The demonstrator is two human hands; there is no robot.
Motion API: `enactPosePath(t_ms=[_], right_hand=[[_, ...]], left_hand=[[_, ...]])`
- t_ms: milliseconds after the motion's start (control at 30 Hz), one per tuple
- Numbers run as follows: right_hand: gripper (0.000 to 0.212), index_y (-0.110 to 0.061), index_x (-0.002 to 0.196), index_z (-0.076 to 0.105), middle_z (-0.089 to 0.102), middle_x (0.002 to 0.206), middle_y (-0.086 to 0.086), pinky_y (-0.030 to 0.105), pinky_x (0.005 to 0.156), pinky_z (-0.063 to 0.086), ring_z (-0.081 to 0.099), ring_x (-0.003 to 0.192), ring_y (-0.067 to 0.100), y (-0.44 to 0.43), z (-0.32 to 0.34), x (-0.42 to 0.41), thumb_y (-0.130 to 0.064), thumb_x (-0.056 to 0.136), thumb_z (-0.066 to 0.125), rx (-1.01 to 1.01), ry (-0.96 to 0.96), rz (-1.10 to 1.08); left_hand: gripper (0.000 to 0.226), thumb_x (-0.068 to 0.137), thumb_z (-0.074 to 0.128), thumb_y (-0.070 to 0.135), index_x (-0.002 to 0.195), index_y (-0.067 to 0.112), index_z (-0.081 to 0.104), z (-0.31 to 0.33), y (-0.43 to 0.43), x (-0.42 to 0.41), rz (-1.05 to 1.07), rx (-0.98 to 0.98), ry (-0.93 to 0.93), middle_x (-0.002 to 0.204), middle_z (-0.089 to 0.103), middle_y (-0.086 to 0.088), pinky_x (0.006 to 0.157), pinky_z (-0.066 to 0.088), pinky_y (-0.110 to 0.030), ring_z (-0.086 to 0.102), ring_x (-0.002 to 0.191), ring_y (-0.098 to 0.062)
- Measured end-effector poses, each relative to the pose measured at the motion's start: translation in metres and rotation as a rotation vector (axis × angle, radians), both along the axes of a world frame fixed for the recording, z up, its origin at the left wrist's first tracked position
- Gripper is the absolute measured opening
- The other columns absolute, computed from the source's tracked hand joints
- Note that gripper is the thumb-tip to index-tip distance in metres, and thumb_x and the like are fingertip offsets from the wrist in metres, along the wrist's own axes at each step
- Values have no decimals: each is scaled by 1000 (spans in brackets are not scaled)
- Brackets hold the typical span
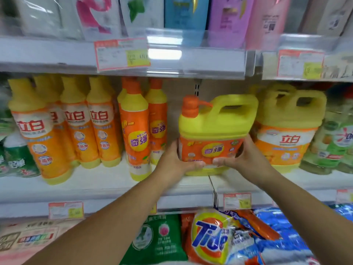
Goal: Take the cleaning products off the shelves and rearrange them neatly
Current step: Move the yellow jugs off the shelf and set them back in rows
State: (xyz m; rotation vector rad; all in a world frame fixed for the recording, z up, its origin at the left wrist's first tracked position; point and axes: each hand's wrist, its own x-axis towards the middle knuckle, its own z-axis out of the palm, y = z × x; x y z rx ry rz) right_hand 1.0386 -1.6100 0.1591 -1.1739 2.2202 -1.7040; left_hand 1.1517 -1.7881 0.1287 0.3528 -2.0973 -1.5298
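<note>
Your left hand (177, 162) and your right hand (248, 157) both hold the low part of the big yellow plastic jug with the orange pump top and orange label (215, 123). There is one hand on each side, and the fingers curl round onto the front of the label. The jug is on the middle white shelf (95, 180). It is in the gap between the tall orange and yellow squeeze bottles (134, 131) and the other big yellow jug with a handle (286, 129). I cannot tell if its bottom sits on the shelf or is a little bit up.

A jug this big is likely full and heavy. The plastic looks hard, so it should not squash, but the shiny label may be slippery. Two hands low down is a good hold. If you need one hand free, put the other through the handle loop (236, 108) on top. Do not lift it by the orange pump (190, 106), as it could snap or squirt. Keep the jug standing up straight
</note>
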Motion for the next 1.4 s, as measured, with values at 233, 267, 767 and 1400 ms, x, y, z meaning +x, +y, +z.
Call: enactPosePath(t_ms=[233,267,767,1400], right_hand=[[103,-18,144,30,63,127,-4,32,92,54,65,110,9,-17,-21,-32,-33,59,87,-44,-113,-76],[102,-20,144,30,63,128,-5,31,93,52,64,111,9,-19,-22,-34,-34,60,87,-42,-115,-84],[77,-21,148,34,58,131,-6,17,89,50,59,107,7,-83,-29,-78,-20,84,77,-103,-112,-110],[69,-11,156,16,49,146,10,30,97,39,49,129,30,-95,-22,-68,-41,102,47,478,-56,-269]], left_hand=[[79,64,70,67,131,31,48,-11,2,-30,63,-161,-100,122,65,13,97,52,-40,62,111,-10],[76,68,67,67,133,33,46,-13,2,-29,79,-220,-132,124,63,14,97,52,-40,61,112,-10],[84,86,51,70,149,16,38,-27,-7,-31,161,-736,-602,154,38,-5,112,36,-36,36,140,-23],[74,89,49,68,146,21,46,-17,-3,-28,155,-772,-653,153,38,-3,108,39,-35,38,137,-23]])
